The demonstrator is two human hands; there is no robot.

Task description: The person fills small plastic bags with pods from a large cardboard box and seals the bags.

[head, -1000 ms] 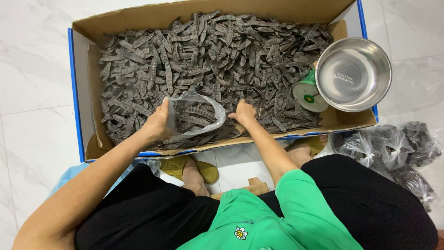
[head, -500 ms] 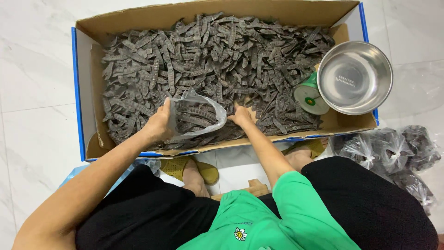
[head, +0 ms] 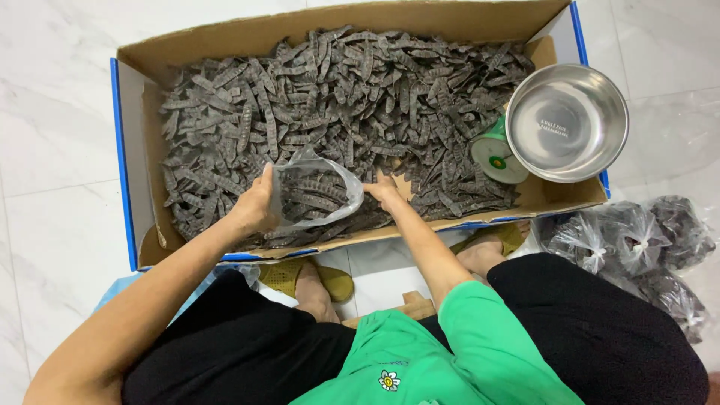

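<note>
Thin plastic bag (head: 319, 191) gaping in your left hand's (head: 255, 204) pinch at six o'clock of the box (head: 131, 172) could fold shut — your right hand (head: 382, 187), loosely curled on pods (head: 352, 97), would spill them.

White marble floor (head: 52, 150) bears a cardboard box (head: 337, 30) and tied bags (head: 637, 244).

Bright, even overhead light, soft shadows, sharp focus, glare on the steel bowl (head: 567, 121).
</note>
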